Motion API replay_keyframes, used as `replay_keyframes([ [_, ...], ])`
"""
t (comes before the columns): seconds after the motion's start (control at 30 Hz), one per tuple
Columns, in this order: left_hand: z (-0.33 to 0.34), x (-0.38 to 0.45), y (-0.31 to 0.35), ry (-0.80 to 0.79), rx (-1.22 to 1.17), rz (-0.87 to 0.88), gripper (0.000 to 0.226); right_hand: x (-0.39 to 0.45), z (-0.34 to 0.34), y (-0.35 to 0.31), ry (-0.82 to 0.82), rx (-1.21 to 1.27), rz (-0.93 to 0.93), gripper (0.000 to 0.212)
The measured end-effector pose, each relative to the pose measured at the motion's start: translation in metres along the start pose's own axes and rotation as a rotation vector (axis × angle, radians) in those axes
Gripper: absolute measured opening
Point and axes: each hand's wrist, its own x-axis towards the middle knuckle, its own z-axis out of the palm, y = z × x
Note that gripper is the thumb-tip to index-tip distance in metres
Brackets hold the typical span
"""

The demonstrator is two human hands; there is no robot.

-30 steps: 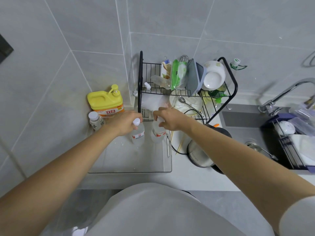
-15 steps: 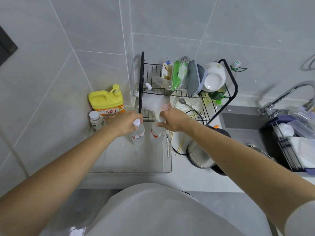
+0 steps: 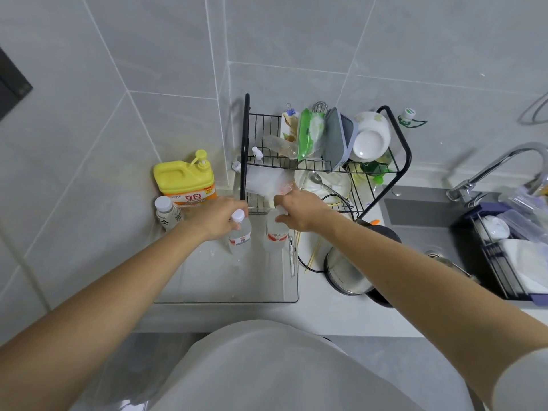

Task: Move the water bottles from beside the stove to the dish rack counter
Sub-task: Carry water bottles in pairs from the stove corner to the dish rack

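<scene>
Two clear water bottles with red-and-white labels stand upright side by side on the clear drain tray (image 3: 207, 280) in front of the black dish rack (image 3: 323, 170). My left hand (image 3: 218, 216) grips the neck of the left bottle (image 3: 240, 237), whose white cap shows above my fingers. My right hand (image 3: 299, 210) wraps the top of the right bottle (image 3: 275, 235) and hides its cap. Both bottle bases seem to rest on the tray, but I cannot be sure.
A yellow detergent jug (image 3: 185, 180) and a small white-capped bottle (image 3: 166, 210) stand left of the rack against the wall. A steel kettle (image 3: 345, 271) with a black cord sits right of the tray. The sink (image 3: 421, 221) and faucet (image 3: 489, 173) lie further right.
Both hands have stayed on the bottle tops in nearly the same spot. The right hand shifted slightly toward the rack. The bottles remain upright on the tray.
</scene>
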Motion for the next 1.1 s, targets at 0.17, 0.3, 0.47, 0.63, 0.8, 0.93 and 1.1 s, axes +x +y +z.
replay_keyframes([
  [0.17,0.002,0.000,-0.003,0.005,-0.004,0.019,0.022,-0.004,0.006,0.006,0.067,0.031,0.050,0.043],
  [0.3,0.003,0.001,-0.004,0.016,0.008,0.038,0.021,-0.005,0.005,0.005,0.054,0.107,0.085,0.041],
  [0.47,0.006,0.004,-0.002,0.057,0.005,0.027,0.019,-0.005,0.007,-0.002,0.051,0.115,0.079,0.038],
  [0.63,0.005,0.012,0.007,0.088,-0.018,-0.012,0.019,-0.006,0.007,0.003,0.062,0.133,0.085,0.037],
  [0.8,0.005,0.023,0.017,0.099,-0.040,-0.028,0.030,-0.005,0.010,0.001,0.060,0.134,0.074,0.037],
  [0.93,0.008,0.032,0.024,0.141,-0.045,-0.028,0.035,-0.004,0.010,0.003,0.062,0.131,0.066,0.036],
  [1.1,0.015,0.039,0.026,0.180,-0.044,-0.022,0.035,-0.005,0.012,0.005,0.077,0.144,0.062,0.035],
])
